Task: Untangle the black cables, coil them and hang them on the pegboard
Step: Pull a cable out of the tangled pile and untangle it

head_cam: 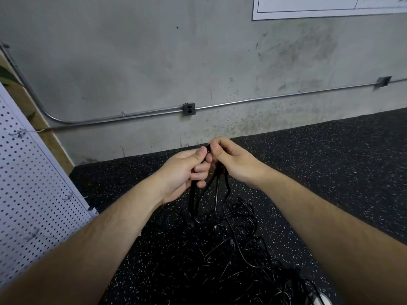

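A tangled heap of black cables (224, 256) lies on the dark speckled floor below my hands. Both hands are raised side by side above it. My left hand (185, 170) grips a few hanging loops of black cable (193, 201), fingers curled round them and thumb on top. Right beside it, my right hand (233, 159) pinches the same cable at its top between thumb and fingers. The strands drop from both hands into the heap. The white pegboard (33, 183) leans at the left, with small metal hooks on it.
A grey concrete wall (176, 62) stands ahead, carrying a metal conduit (264, 99) and a small outlet box (189, 109). A white sheet (319, 7) hangs at the top right. Something white (322, 299) shows at the bottom edge by the cable heap.
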